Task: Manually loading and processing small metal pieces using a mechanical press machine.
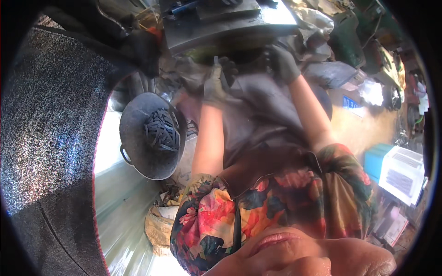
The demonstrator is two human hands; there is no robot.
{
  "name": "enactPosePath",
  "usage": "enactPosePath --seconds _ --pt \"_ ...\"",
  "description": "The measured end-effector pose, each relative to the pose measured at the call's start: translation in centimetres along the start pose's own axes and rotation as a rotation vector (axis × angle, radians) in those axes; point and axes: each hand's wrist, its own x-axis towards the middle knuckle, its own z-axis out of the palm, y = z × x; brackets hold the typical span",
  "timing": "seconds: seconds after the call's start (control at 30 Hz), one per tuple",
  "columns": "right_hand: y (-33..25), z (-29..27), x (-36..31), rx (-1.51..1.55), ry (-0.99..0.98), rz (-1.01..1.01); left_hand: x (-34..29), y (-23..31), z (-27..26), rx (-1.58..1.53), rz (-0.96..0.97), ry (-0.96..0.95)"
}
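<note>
My left hand (215, 87), in a grey work glove, is raised near the front edge of a dark metal machine table (230, 32). A small pale grey piece (216, 60) sticks up at its thumb, seemingly pinched there; its kind is too small to tell. My right hand (283, 64), gloved as well, is by the right part of the same edge. Motion and shadow smear its fingers, so whether it grips anything does not show. Left of my left arm, a black basin (133, 138) with a side handle holds several dark grey strips (162, 131).
A brown apron (258, 110) covers my lap. Below the basin stands an open sack (159, 230). A large dark sparkling sheet (50, 129) fills the left side. At right are crumpled plastic bags (317, 27), a blue plate (351, 102) and a white-and-blue box-shaped appliance (403, 175).
</note>
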Motion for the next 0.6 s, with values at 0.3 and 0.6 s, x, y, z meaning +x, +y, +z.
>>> enactPosePath --seconds 0.3,0.6 --pt "-0.5 1.8 -1.6 -0.004 -0.063 -0.045 0.2 0.1 -0.1 0.003 -0.015 0.055" --pt "-4.4 5.6 2.5 -0.030 -0.133 -0.100 0.3 0.2 -0.4 0.003 0.000 0.107"
